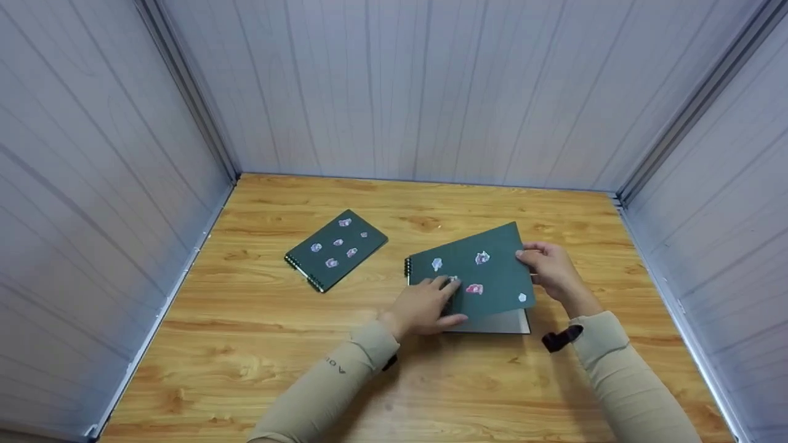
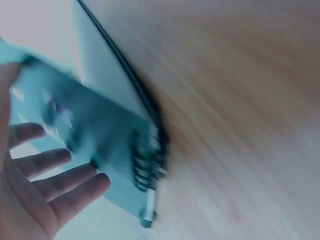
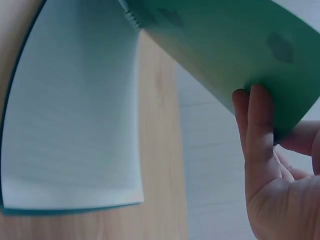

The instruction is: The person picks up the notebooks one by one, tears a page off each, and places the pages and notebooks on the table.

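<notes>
A dark green spiral notebook with small stickers lies at the middle right of the wooden table. Its cover (image 1: pixel 480 271) is raised at a slant above the white pages (image 1: pixel 492 324). My right hand (image 1: pixel 529 257) pinches the cover's right edge; in the right wrist view the right hand (image 3: pixel 265 150) grips the green cover (image 3: pixel 225 45) over the lined page (image 3: pixel 75 110). My left hand (image 1: pixel 440 295) rests with straight fingers on the cover near the spiral. The blurred left wrist view shows the left hand (image 2: pixel 50 185) against the cover (image 2: pixel 100 135), next to the spiral binding (image 2: pixel 147 165).
A second, closed green spiral notebook (image 1: pixel 335 249) with several stickers lies at a slant to the left on the table (image 1: pixel 258 344). Pale panelled walls (image 1: pixel 394 92) enclose the table on the left, back and right.
</notes>
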Action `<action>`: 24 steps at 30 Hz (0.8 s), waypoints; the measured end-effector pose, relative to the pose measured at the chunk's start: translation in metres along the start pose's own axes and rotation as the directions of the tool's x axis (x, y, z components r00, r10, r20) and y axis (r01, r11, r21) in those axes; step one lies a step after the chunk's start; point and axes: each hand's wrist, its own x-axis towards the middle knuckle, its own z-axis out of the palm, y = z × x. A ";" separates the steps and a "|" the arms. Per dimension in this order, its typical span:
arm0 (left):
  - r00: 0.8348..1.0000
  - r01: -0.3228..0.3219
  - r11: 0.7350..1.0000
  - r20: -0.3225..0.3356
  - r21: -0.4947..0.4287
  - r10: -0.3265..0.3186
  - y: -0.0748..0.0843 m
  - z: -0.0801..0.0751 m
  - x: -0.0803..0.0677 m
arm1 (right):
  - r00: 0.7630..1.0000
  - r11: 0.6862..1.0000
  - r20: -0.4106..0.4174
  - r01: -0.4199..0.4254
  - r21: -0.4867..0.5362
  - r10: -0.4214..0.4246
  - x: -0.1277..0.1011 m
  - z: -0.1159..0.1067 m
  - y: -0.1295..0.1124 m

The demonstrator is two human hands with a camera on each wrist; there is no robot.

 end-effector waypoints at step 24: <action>0.974 0.085 0.996 -0.212 0.028 -0.077 0.053 -0.009 -0.011 | 0.990 0.979 0.135 0.016 0.205 -0.044 0.001 0.017 -0.010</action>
